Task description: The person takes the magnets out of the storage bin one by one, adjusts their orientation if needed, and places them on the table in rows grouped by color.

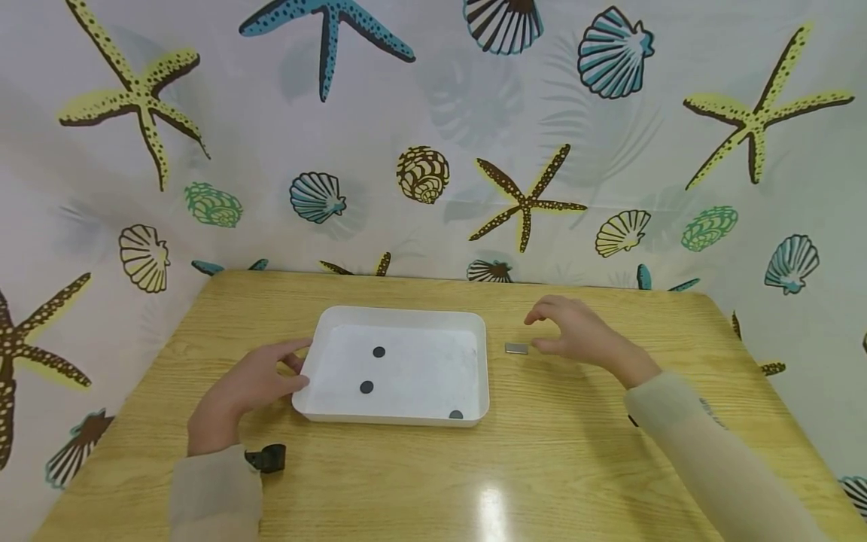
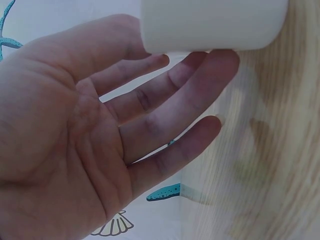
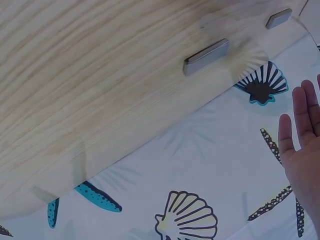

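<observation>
My left hand [image 1: 260,379] is at the left side of a shallow white tray [image 1: 386,418], thumb and index fingertip at its rim. In the left wrist view, the fingers are spread and loosely bent, one fingertip against the tray's outer wall [image 2: 215,25]; the thumb's end is hidden. Right of the tray, a small flat grey metallic bar [image 1: 516,348] lies on the table. My right hand [image 1: 576,331] hovers beside it with thumb and fingers apart, thumb tip close to the bar. Two such bars, a larger-looking one [image 3: 206,57] and a smaller-looking one [image 3: 278,18], show in the right wrist view.
Inside the tray are three dark round spots: a far one [image 1: 379,351], a left one [image 1: 366,387] and one at the near wall [image 1: 456,415]. Behind the wooden table [image 1: 406,482] hangs a cloth [image 1: 379,120] printed with shells and starfish. A black strap piece [image 1: 271,458] sits at my left wrist.
</observation>
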### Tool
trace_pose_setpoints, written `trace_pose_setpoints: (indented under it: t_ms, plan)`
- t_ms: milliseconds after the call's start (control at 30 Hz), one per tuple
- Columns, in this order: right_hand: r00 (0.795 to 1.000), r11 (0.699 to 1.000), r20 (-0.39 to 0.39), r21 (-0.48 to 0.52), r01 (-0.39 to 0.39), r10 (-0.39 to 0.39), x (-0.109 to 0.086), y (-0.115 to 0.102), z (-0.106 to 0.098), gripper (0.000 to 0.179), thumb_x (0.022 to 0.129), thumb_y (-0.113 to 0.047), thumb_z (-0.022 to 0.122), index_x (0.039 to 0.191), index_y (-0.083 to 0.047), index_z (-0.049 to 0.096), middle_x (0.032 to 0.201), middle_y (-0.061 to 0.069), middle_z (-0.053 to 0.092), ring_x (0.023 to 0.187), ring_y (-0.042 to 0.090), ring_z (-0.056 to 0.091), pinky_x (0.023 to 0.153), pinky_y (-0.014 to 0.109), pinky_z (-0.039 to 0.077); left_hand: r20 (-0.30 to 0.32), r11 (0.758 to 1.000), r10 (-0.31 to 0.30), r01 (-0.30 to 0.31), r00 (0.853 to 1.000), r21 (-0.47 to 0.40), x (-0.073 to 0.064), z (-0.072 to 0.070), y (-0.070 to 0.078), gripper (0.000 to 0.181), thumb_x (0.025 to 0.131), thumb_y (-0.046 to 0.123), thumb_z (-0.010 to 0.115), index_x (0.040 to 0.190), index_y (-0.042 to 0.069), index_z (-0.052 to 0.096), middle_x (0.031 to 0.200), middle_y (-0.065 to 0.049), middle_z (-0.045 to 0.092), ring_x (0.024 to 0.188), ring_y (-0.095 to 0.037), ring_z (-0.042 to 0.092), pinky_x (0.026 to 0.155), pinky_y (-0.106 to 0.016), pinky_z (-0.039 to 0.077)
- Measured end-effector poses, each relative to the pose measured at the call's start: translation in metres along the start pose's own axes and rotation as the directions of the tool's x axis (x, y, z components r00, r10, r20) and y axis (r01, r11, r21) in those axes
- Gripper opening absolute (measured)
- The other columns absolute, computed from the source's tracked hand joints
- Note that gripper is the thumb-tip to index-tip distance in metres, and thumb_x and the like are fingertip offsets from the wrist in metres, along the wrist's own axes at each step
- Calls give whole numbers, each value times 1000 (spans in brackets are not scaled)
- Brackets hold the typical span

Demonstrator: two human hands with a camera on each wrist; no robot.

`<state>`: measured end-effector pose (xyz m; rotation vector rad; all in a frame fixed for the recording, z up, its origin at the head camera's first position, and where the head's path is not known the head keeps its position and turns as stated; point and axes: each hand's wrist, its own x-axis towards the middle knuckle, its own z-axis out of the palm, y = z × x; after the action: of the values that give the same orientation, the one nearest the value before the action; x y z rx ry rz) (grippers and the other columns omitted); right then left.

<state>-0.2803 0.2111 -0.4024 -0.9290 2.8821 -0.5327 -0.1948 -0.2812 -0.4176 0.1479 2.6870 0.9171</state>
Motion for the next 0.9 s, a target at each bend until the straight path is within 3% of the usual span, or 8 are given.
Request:
trace_pose_setpoints:
  t_ms: [600, 900]
  plan:
    - [980, 979, -2, -23, 200, -201, 23, -57, 16, 21, 92, -19, 75, 112, -11, 75, 124, 7, 68, 123, 29, 61, 111, 57, 41, -11, 1000, 12, -12, 1000, -24, 0, 1, -1, 68, 97, 15, 69, 157, 3, 40, 121, -23, 63, 96, -27, 57, 75, -33, 46]
    - [963, 965, 90, -49, 257, -252, 30, -81, 27, 27, 89, -27, 81, 111, -12, 75, 124, 4, 69, 122, 26, 61, 110, 53, 41, -14, 1000, 10, -11, 1000, -22, -1, 1, 0, 68, 97, 15, 69, 157, 2, 39, 121, -23, 63, 96, -27, 56, 75, -33, 46]
